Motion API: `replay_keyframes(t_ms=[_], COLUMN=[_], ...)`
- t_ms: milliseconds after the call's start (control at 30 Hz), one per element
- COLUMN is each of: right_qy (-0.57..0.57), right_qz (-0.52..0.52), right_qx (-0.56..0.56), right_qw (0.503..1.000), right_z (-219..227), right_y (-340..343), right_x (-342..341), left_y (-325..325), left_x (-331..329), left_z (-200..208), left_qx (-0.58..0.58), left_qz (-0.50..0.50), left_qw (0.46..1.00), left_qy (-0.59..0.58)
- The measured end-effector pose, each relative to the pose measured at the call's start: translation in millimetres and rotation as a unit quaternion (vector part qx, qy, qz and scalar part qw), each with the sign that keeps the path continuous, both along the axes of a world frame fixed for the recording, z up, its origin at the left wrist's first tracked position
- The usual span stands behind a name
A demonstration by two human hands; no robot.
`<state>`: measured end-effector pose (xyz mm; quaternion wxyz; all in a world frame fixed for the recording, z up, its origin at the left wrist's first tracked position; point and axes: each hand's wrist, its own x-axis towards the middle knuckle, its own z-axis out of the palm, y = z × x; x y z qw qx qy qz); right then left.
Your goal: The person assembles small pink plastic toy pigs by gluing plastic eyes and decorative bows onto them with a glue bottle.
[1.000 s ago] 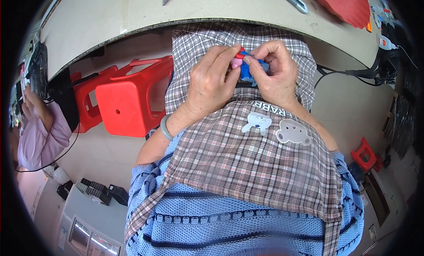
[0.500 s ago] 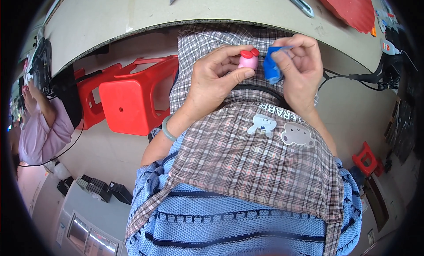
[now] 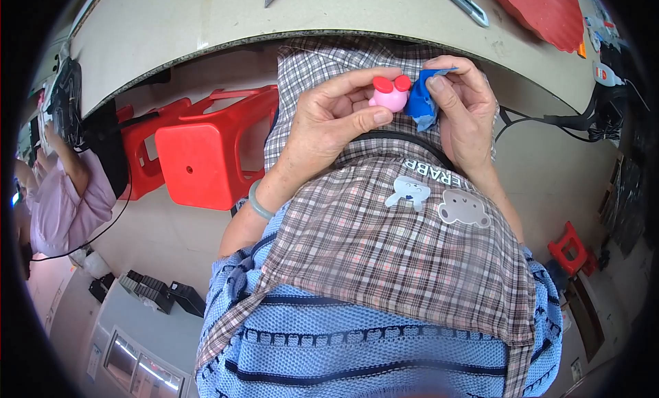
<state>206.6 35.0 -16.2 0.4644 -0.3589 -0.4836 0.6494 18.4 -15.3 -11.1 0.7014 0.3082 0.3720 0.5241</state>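
A pale, curved-edged worktable (image 3: 343,12) spans the top, its rim just beyond the hands. A brown-and-white plaid fabric apron (image 3: 391,260) covers the lap beneath them. At the left, a red square-topped plastic stool (image 3: 195,166) fills the space beside the lap. The right hand (image 3: 467,113) pinches a blue, ragged-edged cloth (image 3: 421,106), thumb closed against bent fingers. The left hand (image 3: 319,120), its thumb and fingers parted, grips and partly hides a pink, rounded figure with red feet (image 3: 389,100) above the lap, just beside the cloth; whether they touch, I cannot tell.
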Motion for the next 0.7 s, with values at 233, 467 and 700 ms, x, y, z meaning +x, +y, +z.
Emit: replay_keyframes(t_ms=[233, 467, 700], right_qy=[-0.001, -0.003, 0.020], right_qz=[0.009, 0.018, -0.030], right_qx=[-0.007, -0.026, 0.000], right_qw=[1.000, 1.000, 0.999], right_z=[0, 0, 14], right_y=[-1, 1, 6], right_x=[-1, -3, -7], left_y=[0, 3, 1], left_x=[-1, -4, -9], left_z=[-3, -4, -1], left_qx=[0.014, 0.015, -0.008], left_qz=[0.006, 0.003, -0.001], left_qw=[1.000, 1.000, 1.000], left_qy=[0.003, 0.015, -0.005])
